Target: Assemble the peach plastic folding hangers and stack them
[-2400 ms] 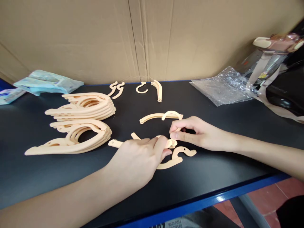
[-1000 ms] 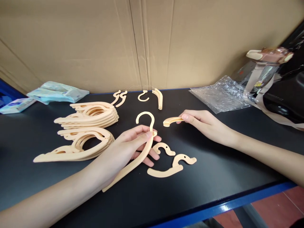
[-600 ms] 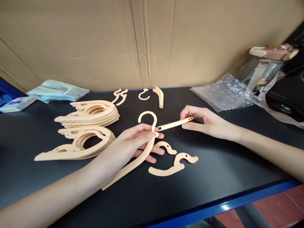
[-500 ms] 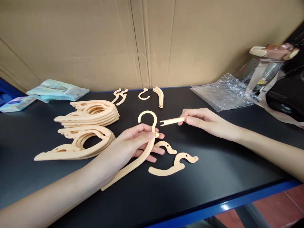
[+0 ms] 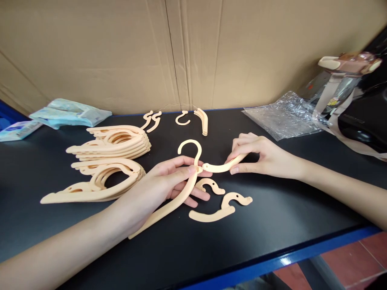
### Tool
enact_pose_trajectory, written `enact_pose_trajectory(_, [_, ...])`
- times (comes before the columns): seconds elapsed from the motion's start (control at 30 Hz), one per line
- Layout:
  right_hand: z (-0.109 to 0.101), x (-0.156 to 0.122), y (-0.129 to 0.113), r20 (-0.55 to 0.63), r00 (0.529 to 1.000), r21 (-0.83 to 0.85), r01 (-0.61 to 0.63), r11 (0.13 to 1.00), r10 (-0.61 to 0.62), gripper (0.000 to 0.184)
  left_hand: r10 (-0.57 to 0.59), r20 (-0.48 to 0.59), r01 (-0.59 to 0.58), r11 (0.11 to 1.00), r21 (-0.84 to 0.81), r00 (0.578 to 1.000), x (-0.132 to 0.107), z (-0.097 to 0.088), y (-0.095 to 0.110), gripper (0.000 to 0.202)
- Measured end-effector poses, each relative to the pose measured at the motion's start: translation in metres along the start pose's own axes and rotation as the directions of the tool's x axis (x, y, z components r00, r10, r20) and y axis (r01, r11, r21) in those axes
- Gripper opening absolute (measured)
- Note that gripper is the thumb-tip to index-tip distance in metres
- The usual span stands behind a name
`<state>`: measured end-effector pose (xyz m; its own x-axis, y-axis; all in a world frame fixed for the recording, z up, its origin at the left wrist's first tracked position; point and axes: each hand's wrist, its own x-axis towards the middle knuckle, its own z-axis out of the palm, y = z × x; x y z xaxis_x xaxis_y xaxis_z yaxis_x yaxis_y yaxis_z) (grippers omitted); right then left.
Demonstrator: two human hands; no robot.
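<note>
My left hand (image 5: 178, 179) pinches a cream plastic hanger hook (image 5: 198, 151) joined to one long curved hanger arm (image 5: 172, 207), its other fingers spread below. In my right hand (image 5: 256, 155) is a second curved hanger arm (image 5: 219, 167), gripped between thumb and fingers. Its holed end lies right beside the joint at the hook's base; whether they touch I cannot tell. Below my hands on the table lie a small hooked piece (image 5: 211, 185), partly behind my left fingers, another hooked piece (image 5: 237, 199) and a short curved piece (image 5: 211, 215) against it.
Two stacks of folded hangers, a rear stack (image 5: 111, 145) and a front stack (image 5: 96, 185), lie at left. Loose hooks (image 5: 183, 119) and nested arms (image 5: 202, 121) are at the back. Blue-white packets (image 5: 71, 114), a clear plastic bag (image 5: 284, 117) and a strapped bottle (image 5: 347, 66) stand around.
My right hand has turned the hanger arm from edge-on to its broad side and brought its end to the joint in my left hand. The left hand stays nearly still.
</note>
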<state>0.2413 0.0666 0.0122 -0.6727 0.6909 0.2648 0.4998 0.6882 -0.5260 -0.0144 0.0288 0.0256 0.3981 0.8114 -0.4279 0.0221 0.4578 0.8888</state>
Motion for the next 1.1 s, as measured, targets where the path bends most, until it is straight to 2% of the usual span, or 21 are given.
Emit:
enact_pose_trajectory(0.27, [0.0001,-0.0019,0.0021,0.004,0.998,-0.137,0.057,0.989,-0.057,0.022,-0.013,0.072,0.012,1.0,0.02,0.997,-0.0031,-0.0032,0.0017,0.013])
enact_pose_trajectory(0.43, [0.0017,-0.0021,0.002,0.005,0.994,-0.136,0.106,0.985,-0.107,0.021,-0.027,0.141,0.015,0.997,0.081,0.99,-0.0015,-0.0062,0.0002,0.014])
enact_pose_trajectory(0.6, [0.0022,-0.0018,0.0019,0.018,0.996,-0.117,0.088,0.989,-0.086,0.021,-0.023,0.177,0.001,0.993,0.122,0.984,-0.0013,-0.0056,0.0012,0.014])
enact_pose_trajectory(0.77, [0.0046,-0.0018,0.0032,0.013,0.997,-0.065,0.074,0.995,-0.074,0.022,-0.006,0.181,-0.021,0.989,0.146,0.984,-0.0023,-0.001,0.0032,0.007])
enact_pose_trajectory(1.1, [0.0077,-0.0008,0.0042,0.012,1.0,-0.014,0.024,1.0,-0.023,0.029,0.054,0.151,-0.091,0.964,0.25,0.987,-0.0026,-0.0017,-0.0004,0.013])
